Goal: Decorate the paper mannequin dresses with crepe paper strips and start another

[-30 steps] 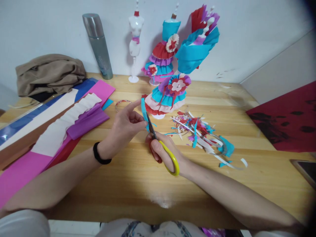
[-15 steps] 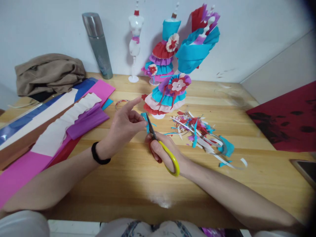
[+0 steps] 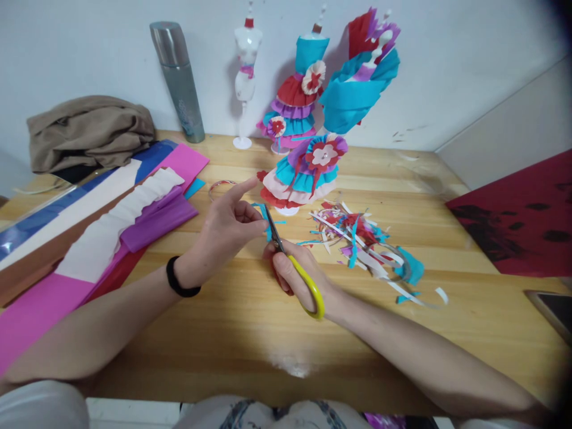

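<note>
Hands: the left hand (image 3: 226, 229), at the centre of the frame, has its index finger pointing out and its thumb and other fingers curled in, the thumb tip pinching blue paper; the right hand (image 3: 297, 268), just right of it, is closed around scissors.
Scissors: the yellow handle of the scissors (image 3: 315, 291) shows below the right thumb; the dark blades point up and left, beside the left thumb tip.
Blue paper: the small piece of blue paper (image 3: 269, 231) is between the left thumb and the blades, near the middle of the frame.
Doll form: a doll form in a ruffled skirt (image 3: 306, 173) stands just above the hands, with a paper flower (image 3: 325, 155) on it.
Scraps: a pile of cut scraps (image 3: 357, 232) lies right of centre on the wooden surface (image 3: 214, 339).
Paper sheets: pink, purple, white and brown sheets (image 3: 107, 220) overlap at the left.
Upper left: a crumpled brown cloth (image 3: 89, 131), with a grey bottle (image 3: 181, 89) beside it.
Top centre: a bare white doll form (image 3: 245, 59).
</note>
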Action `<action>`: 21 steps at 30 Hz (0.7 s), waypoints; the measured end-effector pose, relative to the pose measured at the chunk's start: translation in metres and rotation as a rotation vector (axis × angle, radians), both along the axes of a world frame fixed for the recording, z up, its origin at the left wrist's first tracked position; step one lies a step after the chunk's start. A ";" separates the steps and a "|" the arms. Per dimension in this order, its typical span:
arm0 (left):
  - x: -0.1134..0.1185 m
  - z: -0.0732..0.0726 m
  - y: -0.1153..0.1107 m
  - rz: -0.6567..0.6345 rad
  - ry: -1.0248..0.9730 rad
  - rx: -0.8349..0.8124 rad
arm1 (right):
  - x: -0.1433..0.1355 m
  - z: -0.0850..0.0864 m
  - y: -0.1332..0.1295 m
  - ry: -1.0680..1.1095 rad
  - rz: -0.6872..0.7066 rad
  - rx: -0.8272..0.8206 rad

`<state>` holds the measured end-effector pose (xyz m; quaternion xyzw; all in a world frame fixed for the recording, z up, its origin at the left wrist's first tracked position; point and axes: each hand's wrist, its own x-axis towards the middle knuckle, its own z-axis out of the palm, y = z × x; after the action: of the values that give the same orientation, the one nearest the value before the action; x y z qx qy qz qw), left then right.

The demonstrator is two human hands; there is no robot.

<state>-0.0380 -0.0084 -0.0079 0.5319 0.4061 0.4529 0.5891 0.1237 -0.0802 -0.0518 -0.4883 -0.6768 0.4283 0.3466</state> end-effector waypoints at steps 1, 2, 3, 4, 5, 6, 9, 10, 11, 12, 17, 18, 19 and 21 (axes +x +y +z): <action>0.000 0.000 0.000 -0.002 0.000 -0.006 | 0.000 0.000 0.000 -0.008 -0.007 0.002; 0.000 0.000 0.000 -0.005 -0.002 -0.008 | 0.000 -0.001 0.000 -0.016 -0.010 0.003; 0.000 0.000 0.001 -0.006 -0.004 -0.007 | 0.000 -0.001 0.000 -0.021 -0.013 0.003; 0.000 -0.001 0.001 -0.008 -0.006 -0.004 | 0.000 -0.001 0.000 -0.022 -0.014 0.003; 0.000 -0.003 0.001 -0.008 -0.008 0.002 | 0.000 -0.002 -0.001 -0.020 -0.015 0.004; 0.000 -0.004 0.002 -0.006 -0.010 0.010 | 0.000 -0.002 -0.001 -0.016 -0.013 0.004; 0.000 -0.007 0.002 -0.014 -0.012 0.026 | -0.001 -0.001 -0.001 0.003 -0.004 0.014; 0.000 -0.007 0.002 -0.019 -0.011 0.027 | -0.001 -0.001 -0.001 0.008 -0.003 0.015; 0.000 -0.007 0.002 -0.025 -0.010 0.027 | -0.001 -0.001 -0.001 0.012 -0.003 0.014; 0.000 -0.007 0.002 -0.029 -0.009 0.026 | -0.001 -0.001 -0.001 0.012 -0.007 0.010; -0.001 -0.008 0.004 -0.020 0.001 0.034 | 0.000 -0.001 -0.001 0.001 -0.015 -0.006; -0.001 -0.009 0.004 -0.023 0.003 0.035 | 0.000 -0.001 -0.001 0.001 -0.015 -0.007; -0.001 -0.009 0.004 -0.028 0.002 0.036 | 0.000 -0.001 -0.001 0.003 -0.016 -0.007; -0.001 -0.010 0.004 -0.035 -0.006 0.039 | -0.001 0.000 -0.001 0.012 -0.016 -0.006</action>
<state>-0.0388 -0.0041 -0.0181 0.5490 0.3859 0.4519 0.5878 0.1226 -0.0816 -0.0522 -0.4924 -0.6694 0.4305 0.3525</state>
